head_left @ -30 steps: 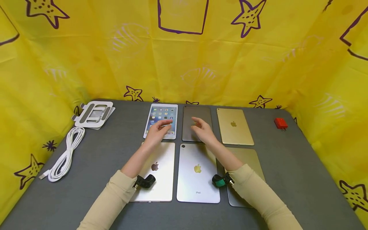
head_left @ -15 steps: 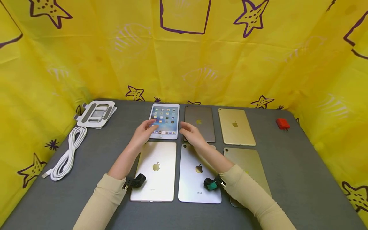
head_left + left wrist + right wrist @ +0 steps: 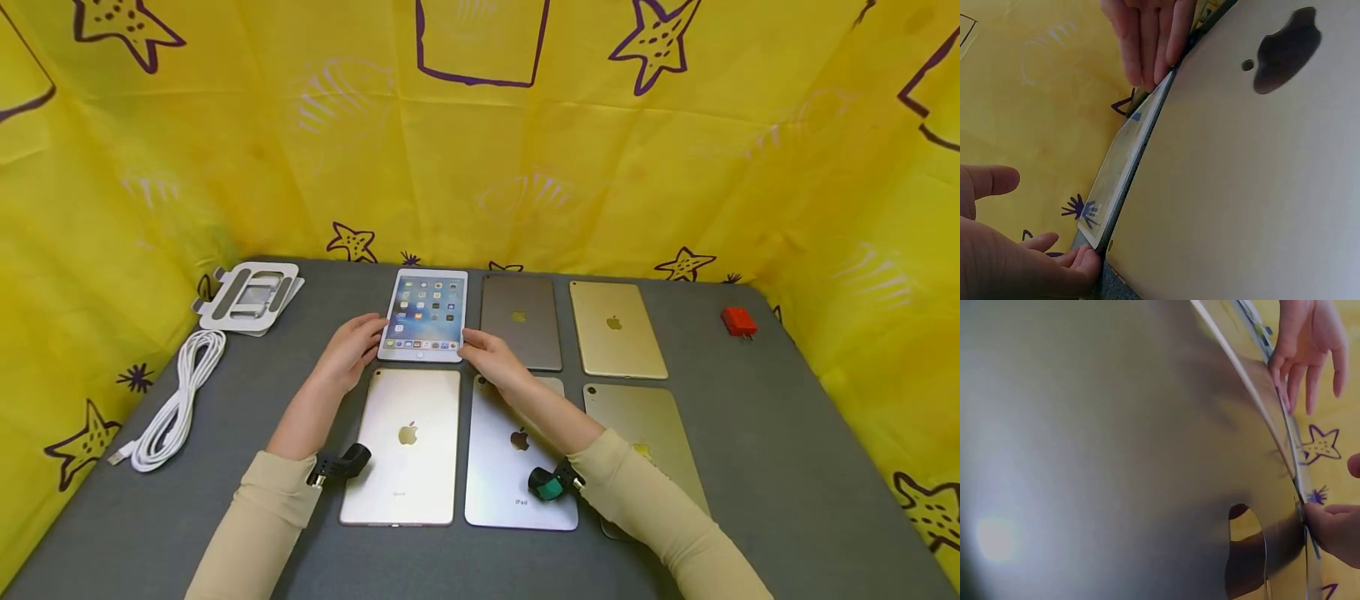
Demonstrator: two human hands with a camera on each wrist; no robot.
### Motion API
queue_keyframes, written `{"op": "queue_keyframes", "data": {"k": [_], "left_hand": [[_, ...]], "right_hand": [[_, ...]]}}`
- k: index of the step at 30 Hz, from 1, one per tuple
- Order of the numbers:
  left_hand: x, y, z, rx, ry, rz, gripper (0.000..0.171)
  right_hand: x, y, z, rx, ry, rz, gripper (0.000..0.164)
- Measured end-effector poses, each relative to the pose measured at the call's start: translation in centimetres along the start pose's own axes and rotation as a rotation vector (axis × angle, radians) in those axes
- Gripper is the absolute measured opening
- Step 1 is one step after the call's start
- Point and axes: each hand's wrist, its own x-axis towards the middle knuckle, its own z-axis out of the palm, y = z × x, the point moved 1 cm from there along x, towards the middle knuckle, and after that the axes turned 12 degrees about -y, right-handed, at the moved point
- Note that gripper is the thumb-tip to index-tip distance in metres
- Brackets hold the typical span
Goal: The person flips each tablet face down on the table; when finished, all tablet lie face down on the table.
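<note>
A white tablet lies screen up at the back of the table, its screen lit with rows of app icons. My left hand is at its left edge, fingers nearly straight. In the left wrist view the left fingertips meet the tablet's corner while the thumb stands apart. At the tablet's lower right corner, my right hand touches the edge with its fingertips. The right wrist view shows the right hand at that edge. Just in front lies a pale gold tablet, back up.
A dark grey tablet and a gold tablet lie beside the white one. In front are a silver tablet and another greenish-gold tablet. A coiled white cable, a folding stand and a red plug sit farther out.
Both hands have come from above the back tablets down to the white tablet's sides. The left hand has moved left, uncovering the screen; the right hand has moved left off the dark grey tablet.
</note>
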Motion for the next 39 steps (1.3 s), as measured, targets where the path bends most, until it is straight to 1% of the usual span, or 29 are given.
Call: {"op": "queue_keyframes", "data": {"k": [2, 4, 6, 7, 9, 11, 13, 15, 18, 21, 23, 26, 29, 33, 36, 39], "left_hand": [[0.2, 0.1, -0.3, -0.048, -0.005, -0.022, 0.062], [0.4, 0.2, -0.5, -0.068, -0.014, -0.035, 0.059], [0.4, 0.2, -0.5, -0.052, -0.021, -0.028, 0.057], [0.3, 0.2, -0.5, -0.039, -0.017, -0.014, 0.056], [0.1, 0.3, -0.3, 0.016, 0.015, 0.037, 0.054], [-0.2, 0.5, 0.0, 0.088, 0.062, 0.103, 0.052], [-0.6, 1.0, 0.4, 0.142, 0.110, 0.173, 0.048], [-0.9, 1.8, 0.8, 0.188, 0.133, 0.226, 0.046], [-1.4, 3.1, 1.8, 0.238, 0.134, 0.266, 0.044], [-1.6, 4.0, 2.9, 0.267, 0.110, 0.307, 0.043], [-1.7, 4.3, 3.7, 0.282, 0.092, 0.338, 0.041], [-1.6, 4.3, 4.6, 0.298, 0.066, 0.375, 0.039], [-1.4, 4.3, 5.0, 0.303, 0.069, 0.380, 0.038], [-1.4, 4.2, 5.1, 0.286, 0.086, 0.366, 0.040], [-1.3, 4.2, 5.3, 0.254, 0.086, 0.347, 0.042], [-1.2, 4.0, 5.4, 0.230, 0.083, 0.329, 0.042]], "right_hand": [[0.0, 0.0, -0.1, -0.026, -0.002, 0.006, 0.053], [0.0, -0.2, -0.1, -0.049, -0.002, 0.015, 0.053], [0.1, -0.4, -0.2, -0.060, 0.002, 0.029, 0.052], [0.1, -0.5, -0.1, -0.064, 0.003, 0.039, 0.052], [0.2, -0.6, 0.0, -0.066, 0.003, 0.050, 0.051], [0.4, -0.7, 0.2, -0.060, -0.003, 0.057, 0.050], [0.6, -0.7, 0.5, -0.041, -0.008, 0.059, 0.048], [0.9, -0.8, 0.7, 0.002, -0.013, 0.055, 0.047], [1.4, -0.9, 1.2, 0.101, -0.028, 0.050, 0.045], [1.9, -1.0, 1.9, 0.201, -0.064, 0.056, 0.045], [2.2, -1.1, 2.4, 0.231, -0.082, 0.068, 0.045], [2.5, -1.5, 2.7, 0.201, -0.075, 0.078, 0.046], [2.6, -2.5, 2.4, 0.146, -0.013, 0.028, 0.044], [2.5, -4.3, 1.4, 0.118, 0.086, -0.120, 0.040], [2.4, -5.5, 0.9, 0.096, 0.119, -0.200, 0.037], [2.3, -6.3, 0.7, 0.051, 0.118, -0.230, 0.035]]}}
